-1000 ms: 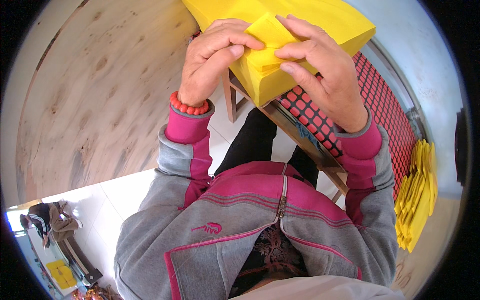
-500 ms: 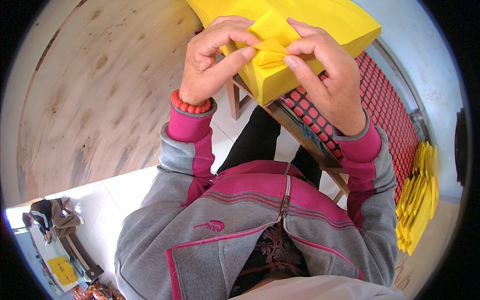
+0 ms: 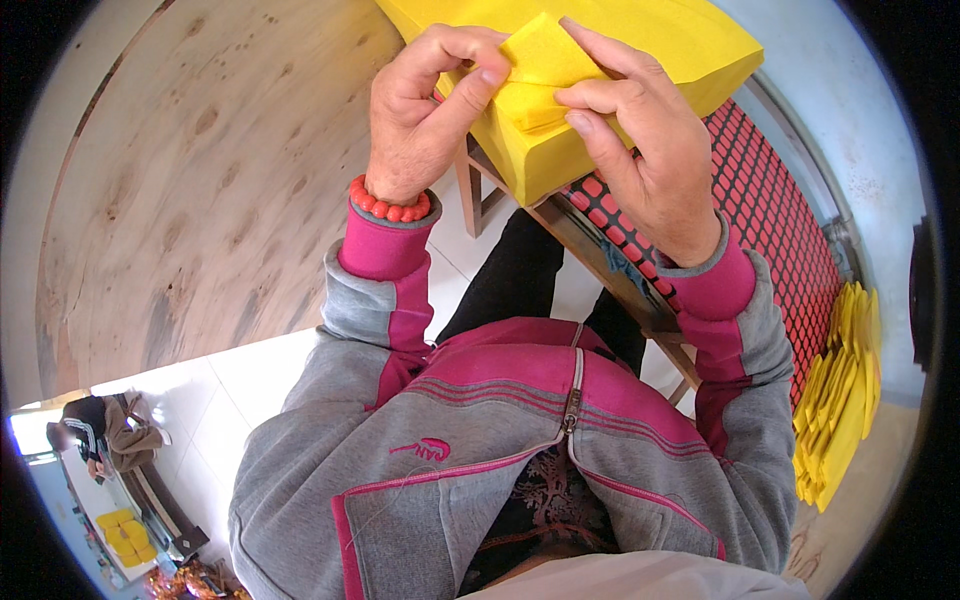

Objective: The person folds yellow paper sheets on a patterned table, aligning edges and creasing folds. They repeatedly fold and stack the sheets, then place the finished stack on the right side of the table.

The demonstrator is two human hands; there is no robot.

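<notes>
A small folded piece of yellow fabric (image 3: pixel 546 58) is held up in front of me at the top of the view. My left hand (image 3: pixel 418 118), with a red bead bracelet (image 3: pixel 390 204) at the wrist, is closed in a pinch on the fabric's left edge. On the other side, my right hand (image 3: pixel 655 150) grips the fold between thumb and fingers. Beneath it lies a large yellow fabric bag (image 3: pixel 690 62) with a boxy end, partly hidden by my hands. Whether the small piece is joined to the bag, I cannot tell.
A bench with a red-and-black patterned cover (image 3: pixel 765 190) supports the bag. Several flat yellow bags (image 3: pixel 838 400) lean at the right. A wooden board (image 3: pixel 200 200) fills the left. At far lower left, another person (image 3: pixel 110 435) is by a table holding yellow pieces (image 3: pixel 126 537).
The bunched, creased fabric between my fingers is now smoother and flatter. My left hand has shifted slightly up and left, and the right fingers have moved a little left along the fold.
</notes>
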